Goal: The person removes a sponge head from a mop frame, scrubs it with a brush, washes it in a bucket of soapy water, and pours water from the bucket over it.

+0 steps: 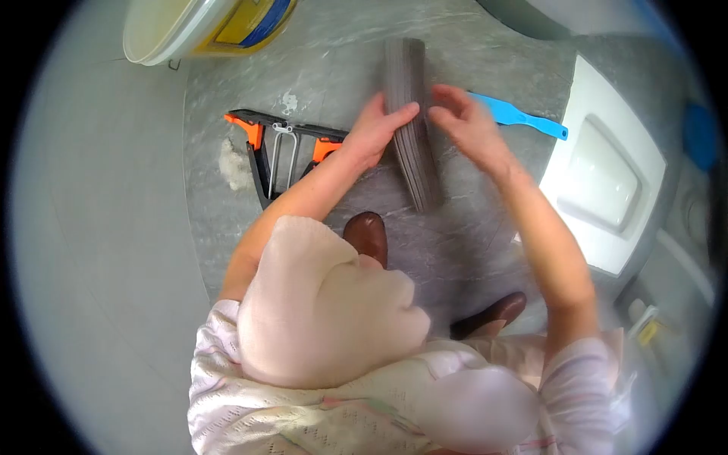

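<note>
1. bundle (413, 144), grey-brown, long and narrow with fine lengthwise stripes, is between the two hands over the grey marbled floor (485, 250); its far end leans slightly left, and i cannot tell whether it rests on the floor or is lifted.
2. the left hand (381, 130) holds the bundle by its left edge, thumb laid across the upper face; the other fingers are partly hidden.
3. the right hand (466, 125), slightly blurred, is just beside the bundle's right edge, fingers bent and a gap left between them and the thumb; i cannot tell whether a fingertip touches.
4. a black and orange frame (264, 163) with a wire loop (283, 155) lies left of the left forearm, which covers part of it; a pale fluffy clump (235, 165) is just beside it.
5. a blue handled tool (523, 120) lies beyond the right wrist, its near end partly behind the right hand, its tip near the white floor basin (607, 174).
6. a pale bucket (155, 34) with a yellow and blue label stands at the upper left.
7. two brown shoes (367, 236) show below the bundle, well apart.
</note>
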The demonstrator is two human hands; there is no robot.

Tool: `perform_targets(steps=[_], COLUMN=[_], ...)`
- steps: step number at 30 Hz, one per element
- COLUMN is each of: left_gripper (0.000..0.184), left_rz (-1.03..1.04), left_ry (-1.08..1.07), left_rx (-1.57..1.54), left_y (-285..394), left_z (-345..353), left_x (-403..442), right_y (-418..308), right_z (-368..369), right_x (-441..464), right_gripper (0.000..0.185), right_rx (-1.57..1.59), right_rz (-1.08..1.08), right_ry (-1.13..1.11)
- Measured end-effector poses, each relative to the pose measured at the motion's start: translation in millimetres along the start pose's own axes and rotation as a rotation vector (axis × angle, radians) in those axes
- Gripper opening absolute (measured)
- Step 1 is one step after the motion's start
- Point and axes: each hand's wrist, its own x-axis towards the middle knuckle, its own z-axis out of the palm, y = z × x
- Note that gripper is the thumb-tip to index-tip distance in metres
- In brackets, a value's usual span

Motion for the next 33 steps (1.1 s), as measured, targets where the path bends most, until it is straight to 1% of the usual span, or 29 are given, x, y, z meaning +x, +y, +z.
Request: perform_targets(steps=[1,4,5,7,8,11,14,18,20,23,26,29,32,33], left_gripper=[0.052,0.042,0.039,0.035,0.033,0.035,0.037,0.039,0.039,0.039,0.038,0.035,0.038,0.039], left_rz=[-0.013,-0.06,-0.075,-0.136,-0.168,-0.245,-0.344,-0.344,-0.354,-0.33,-0.323,-0.223,-0.24,-0.168], left_ry=[0.001,0.03,0.038,-0.057,-0.104,-0.21,-0.273,-0.315,-0.369,-0.356,-0.292,-0.274,-0.314,-0.269], left_rx=[0.003,0.0,-0.003,-0.085,-0.126,-0.226,-0.367,-0.423,-0.426,-0.408,-0.364,-0.284,-0.135,0.12], left_y=[-1,2,5,8,8,9,13,9,9,7,12,13,17,16], left_z=[-3,-3,0,-3,-6,-12,-12,-11,-12,-10,-5,-4,-3,-1], left_x=[6,10,11,21,26,35,39,47,49,50,48,49,53,57], right_y=[4,34,40,57,69,88,91,77,77,69,68,63,70,72], right_z=[-10,-47,-50,-55,-58,-53,-55,-57,-55,-52,-45,-41,-40,-47], right_x=[0,1,-3,-15,-16,-23,-27,-27,-26,-27,-28,-28,-30,-27], right_gripper=[0.05,0.053,0.053,0.052,0.051,0.051,0.049,0.046,0.046,0.045,0.044,0.044,0.044,0.044], right_rx=[-0.106,-0.662,-0.78,-1.022,-1.016,-0.761,-0.598,-0.418,-0.399,-0.345,-0.339,-0.337,-0.327,-0.336], right_rz=[0.028,-0.195,-0.197,-0.198,-0.196,-0.067,-0.057,0.024,0.052,0.104,0.103,0.095,0.085,0.061], right_ry=[-0.034,0.164,0.167,0.17,0.108,0.123,0.191,0.215,0.19,0.157,0.185,0.217,0.201,0.208])
